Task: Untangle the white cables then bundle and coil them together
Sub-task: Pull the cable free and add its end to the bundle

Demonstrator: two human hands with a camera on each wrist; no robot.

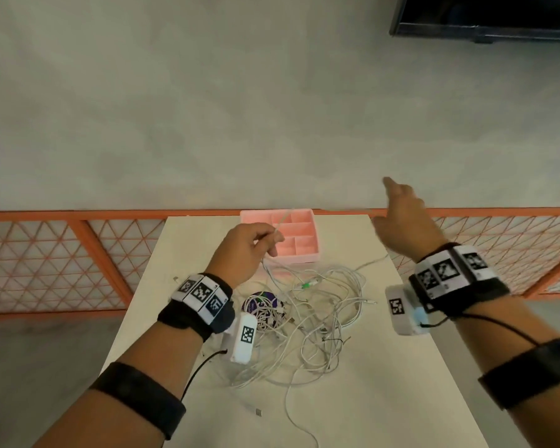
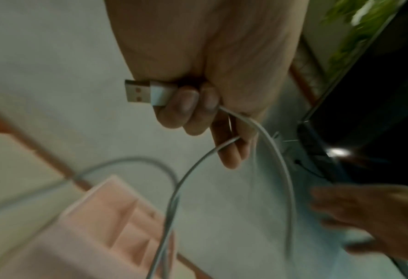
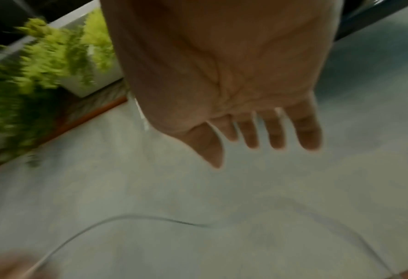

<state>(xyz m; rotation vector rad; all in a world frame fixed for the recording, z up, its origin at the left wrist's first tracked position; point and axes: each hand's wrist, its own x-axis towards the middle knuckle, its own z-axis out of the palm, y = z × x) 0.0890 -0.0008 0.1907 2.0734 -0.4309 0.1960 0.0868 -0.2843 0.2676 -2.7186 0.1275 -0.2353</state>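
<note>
A tangle of white cables point(image 1: 317, 315) lies in the middle of the white table point(image 1: 385, 383). My left hand point(image 1: 249, 250) is raised over the table's far part and grips one white cable near its end; the left wrist view shows its fingers point(image 2: 188, 109) curled round a white USB plug point(image 2: 148, 92), with the cable point(image 2: 279, 152) looping down. My right hand point(image 1: 401, 215) is lifted past the table's far right corner, fingers point(image 3: 277, 132) spread and straight, holding nothing.
A pink divided tray point(image 1: 299, 234) stands at the table's far edge, just beyond my left hand. A purple round item point(image 1: 259, 303) lies under the cables. An orange mesh fence point(image 1: 62, 260) runs behind the table. A loose plug point(image 1: 258, 412) lies near the front.
</note>
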